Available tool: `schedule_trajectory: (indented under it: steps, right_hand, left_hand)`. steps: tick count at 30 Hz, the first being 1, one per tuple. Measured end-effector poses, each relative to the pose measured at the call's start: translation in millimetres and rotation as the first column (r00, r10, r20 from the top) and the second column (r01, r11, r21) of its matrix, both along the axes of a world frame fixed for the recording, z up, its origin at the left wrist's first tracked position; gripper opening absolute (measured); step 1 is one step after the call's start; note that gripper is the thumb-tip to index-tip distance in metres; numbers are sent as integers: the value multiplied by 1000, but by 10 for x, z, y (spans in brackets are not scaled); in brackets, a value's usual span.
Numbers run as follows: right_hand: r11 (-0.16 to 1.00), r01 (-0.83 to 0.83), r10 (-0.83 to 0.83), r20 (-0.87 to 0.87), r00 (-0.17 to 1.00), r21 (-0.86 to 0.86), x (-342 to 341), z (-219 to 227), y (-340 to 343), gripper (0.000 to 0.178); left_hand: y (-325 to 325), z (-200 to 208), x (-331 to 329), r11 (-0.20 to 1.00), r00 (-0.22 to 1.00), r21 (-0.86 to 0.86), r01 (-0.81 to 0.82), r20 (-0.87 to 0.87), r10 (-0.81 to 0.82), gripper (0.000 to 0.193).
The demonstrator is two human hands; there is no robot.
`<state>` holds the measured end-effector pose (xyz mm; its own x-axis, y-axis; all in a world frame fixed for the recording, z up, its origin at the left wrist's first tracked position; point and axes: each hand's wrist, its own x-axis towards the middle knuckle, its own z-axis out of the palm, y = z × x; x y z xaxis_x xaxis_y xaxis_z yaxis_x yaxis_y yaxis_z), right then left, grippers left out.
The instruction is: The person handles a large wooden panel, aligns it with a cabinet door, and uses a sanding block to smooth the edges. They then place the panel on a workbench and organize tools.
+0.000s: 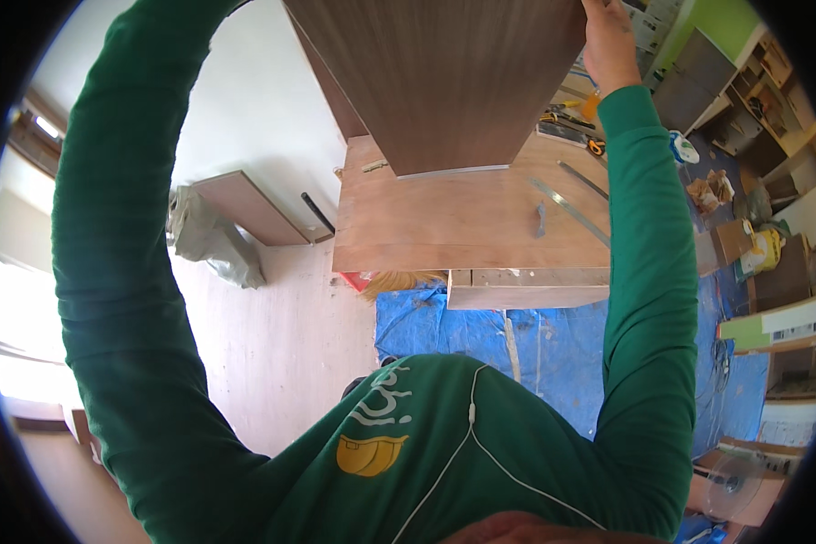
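A blue sheet (553, 354) is spread over part of the floor. Beside it, a wooden surface (444, 227) is seen, with a pale brown top. Over this surface, a dark brown panel (458, 82) is held up, and it is cut by the upper edge of the view. Its narrow lower end is seen at the far part of the surface, but whether the two are touching cannot be told. To the left, a flat brown board (249, 207) is leaned, and a grey bag (207, 234) is placed just beside it. The right edge of the panel is grasped by the right grip (613, 50), whose fingers are partly cut off. The left grip is left outside the view, so its state cannot be told. On the right part of the surface, a metal ruler (571, 212) is laid slantwise, with a thin dark strip (583, 179) near it. A small grey piece (542, 220) is found to the left of the ruler.
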<state>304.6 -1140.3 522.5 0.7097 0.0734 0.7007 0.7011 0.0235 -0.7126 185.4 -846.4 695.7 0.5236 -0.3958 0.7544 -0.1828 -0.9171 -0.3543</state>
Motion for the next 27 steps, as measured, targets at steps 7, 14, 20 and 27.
schedule_trajectory:
  steps: [7, 14, 20, 27]
  right_hand:
    - [989, -36, 43, -48, 998, 143, 163, -27, 87, 94]
    - [949, 262, -231, -181, 956, 173, 536, -26, -149, 73]
    - [897, 380, -317, -270, 909, 228, 537, 118, 338, 79]
    - [562, 793, -810, 33, 585, -236, 423, 762, 614, 102]
  left_hand:
    - [1295, -392, -110, 966, 994, -247, 78, 96, -56, 64]
    - [2131, -1993, 189, 663, 883, -735, -144, -398, -249, 27]
    - [1321, -3045, 461, 195, 624, -910, 367, 85, -777, 64]
    - [1038, -3695, 1391, 9, 619, -999, 45, 21, -785, 46]
